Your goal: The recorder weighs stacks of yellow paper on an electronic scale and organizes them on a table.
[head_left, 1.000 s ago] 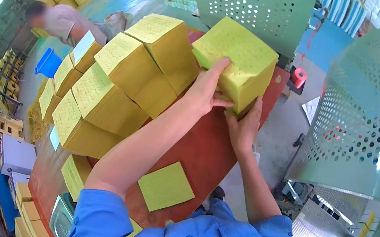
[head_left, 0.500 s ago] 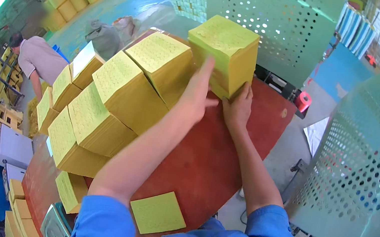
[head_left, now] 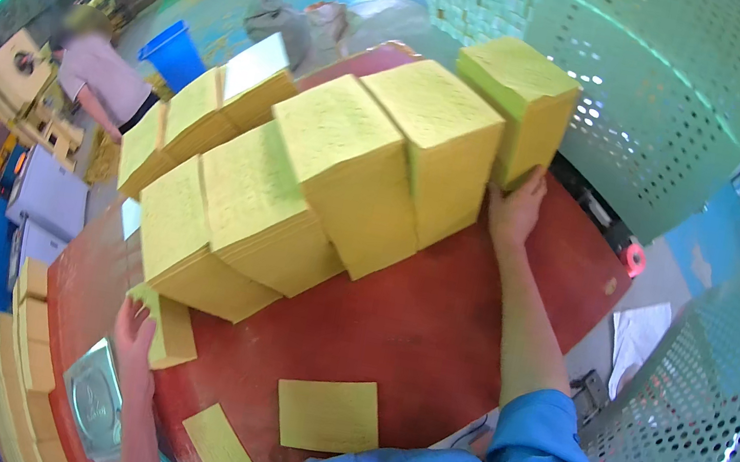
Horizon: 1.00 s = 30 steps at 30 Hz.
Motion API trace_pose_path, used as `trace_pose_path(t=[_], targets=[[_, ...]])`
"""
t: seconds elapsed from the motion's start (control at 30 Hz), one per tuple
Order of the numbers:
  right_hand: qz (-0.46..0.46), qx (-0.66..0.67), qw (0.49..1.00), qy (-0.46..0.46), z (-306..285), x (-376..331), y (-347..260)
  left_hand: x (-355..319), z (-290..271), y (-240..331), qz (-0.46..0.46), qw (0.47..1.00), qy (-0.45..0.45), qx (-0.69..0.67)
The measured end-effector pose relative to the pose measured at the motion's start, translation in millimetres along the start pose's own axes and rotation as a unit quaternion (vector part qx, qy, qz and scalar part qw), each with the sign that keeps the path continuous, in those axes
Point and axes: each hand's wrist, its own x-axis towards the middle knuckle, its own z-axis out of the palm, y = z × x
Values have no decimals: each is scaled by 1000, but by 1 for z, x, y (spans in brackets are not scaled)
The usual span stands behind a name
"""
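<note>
My right hand (head_left: 517, 210) is at the bottom corner of a tall stack of yellow paper (head_left: 538, 122) at the table's far right, its thumb and fingers closed about the corner. At the near left, my left hand (head_left: 134, 343) has its fingers apart beside a small stack of yellow paper (head_left: 173, 335), its fingertips at that stack's left end. Between the hands, several thick paper stacks (head_left: 348, 188) stand in a leaning row. Two thin yellow pieces lie near me: a flat sheet (head_left: 328, 414) and a narrower sheet (head_left: 220, 445).
A red table (head_left: 391, 334) carries the stacks. By its left edge is a shiny greenish metal plate (head_left: 95, 395). Perforated green panels (head_left: 648, 112) rise behind and at right. A pink roll (head_left: 632, 259) sits at the far right. A co-worker (head_left: 105, 76) stands beyond, near a blue bin (head_left: 175, 56).
My left hand has left the tall stack and moved down left to the small stack. My right hand stays at the tall stack's corner. The whole view has shifted.
</note>
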Motion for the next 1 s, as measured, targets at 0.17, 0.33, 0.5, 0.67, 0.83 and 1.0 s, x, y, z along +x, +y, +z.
trace_pose_path(t=[0.17,0.33,0.5,0.67,0.83,1.0], targets=[[14,-6,1000,-13,-2,2,-1,41,30,-24,-38,983,-180,-3],[-25,50,998,-43,-4,2,9,53,47,-51,-144,953,-262,42],[-11,66,997,-30,0,8,15,40,73,-75,-115,957,-264,-29],[14,63,997,-40,0,9,9,26,104,-48,-97,971,-220,-7],[9,55,998,-40,13,22,21,14,143,-27,-85,974,-208,-31],[-10,62,997,-46,15,36,22,13,160,-24,-69,977,-198,-27]])
